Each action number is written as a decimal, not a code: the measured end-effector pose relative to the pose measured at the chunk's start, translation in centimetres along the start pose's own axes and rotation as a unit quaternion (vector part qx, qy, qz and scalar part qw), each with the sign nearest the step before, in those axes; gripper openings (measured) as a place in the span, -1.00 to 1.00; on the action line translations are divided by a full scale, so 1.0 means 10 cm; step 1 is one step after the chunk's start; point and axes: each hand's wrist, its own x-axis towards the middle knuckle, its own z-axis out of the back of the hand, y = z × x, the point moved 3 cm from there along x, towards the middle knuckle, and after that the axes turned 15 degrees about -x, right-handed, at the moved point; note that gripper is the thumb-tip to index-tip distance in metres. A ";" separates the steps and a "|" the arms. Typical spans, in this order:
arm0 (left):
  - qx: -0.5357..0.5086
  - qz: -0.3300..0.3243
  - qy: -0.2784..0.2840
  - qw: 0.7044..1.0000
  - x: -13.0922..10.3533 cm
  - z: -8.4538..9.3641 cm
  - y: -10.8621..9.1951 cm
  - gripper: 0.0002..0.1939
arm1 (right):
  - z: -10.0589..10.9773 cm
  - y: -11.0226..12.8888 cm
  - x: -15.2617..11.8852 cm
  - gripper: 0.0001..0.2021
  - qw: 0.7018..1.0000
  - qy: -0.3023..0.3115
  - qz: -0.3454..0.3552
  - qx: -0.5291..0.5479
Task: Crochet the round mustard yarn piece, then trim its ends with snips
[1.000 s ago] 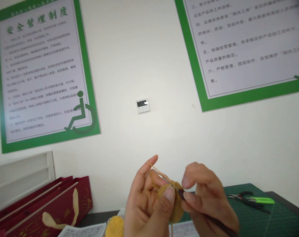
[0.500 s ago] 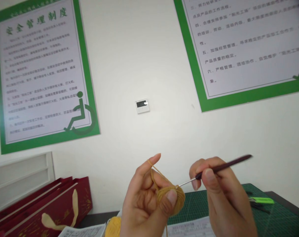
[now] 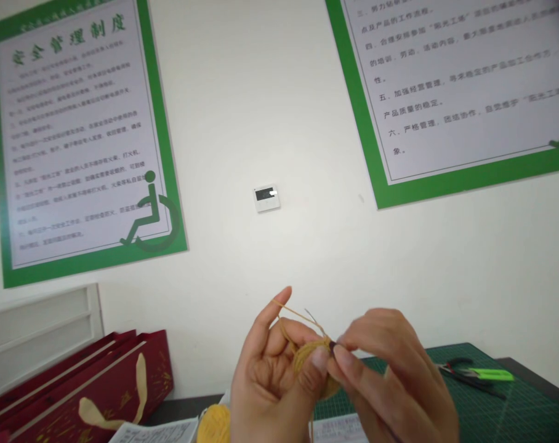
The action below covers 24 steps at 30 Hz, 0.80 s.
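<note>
My left hand pinches a small rounded mustard-yellow crochet piece between thumb and fingers. A strand of yarn runs from its raised index finger down to the top edge of the piece. Close against it, my right hand grips a crochet hook with a dark handle. The hook's thin metal shaft rises past the edge of the piece, beside the strand. Most of the handle is hidden by my right hand, and the piece's lower part is partly covered by fingers.
A ball of yellow yarn sits by my left wrist, near printed sheets. Dark red gift bags stand at left. On the green cutting mat lie black-handled pliers and a bright green tool.
My right hand has moved left to the crochet piece and turned the hook, whose handle now points downward and whose tip points up. My left index finger has shifted slightly left.
</note>
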 end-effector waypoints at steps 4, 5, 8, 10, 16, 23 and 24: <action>-0.068 0.109 0.017 0.992 0.00 0.01 0.04 -0.29 | -0.02 0.02 -0.01 -0.76 0.995 -0.003 -0.042 0.085; -0.081 0.130 0.019 0.988 0.00 0.02 0.04 -0.28 | -0.04 0.01 -0.03 -0.81 0.984 -0.032 -0.103 0.144; -0.084 0.152 0.029 0.984 0.01 0.05 0.02 -0.28 | -0.13 0.00 -0.11 -0.93 0.928 -0.021 -0.242 0.283; -0.075 0.151 0.040 0.985 0.02 0.07 0.00 -0.29 | -0.14 -0.01 -0.15 -0.94 0.896 -0.022 -0.298 0.328; -0.064 0.148 0.074 0.984 0.05 0.07 -0.01 -0.42 | -0.14 -0.07 -0.10 -0.75 0.796 0.060 -0.416 0.435; 0.014 0.013 0.056 0.998 0.05 0.06 0.00 -0.53 | -0.23 -0.07 -0.14 -0.87 0.792 0.118 -0.432 0.416; 0.018 0.007 0.047 0.999 0.04 0.06 0.00 -0.54 | -0.22 -0.06 -0.14 -0.91 0.812 0.115 -0.406 0.403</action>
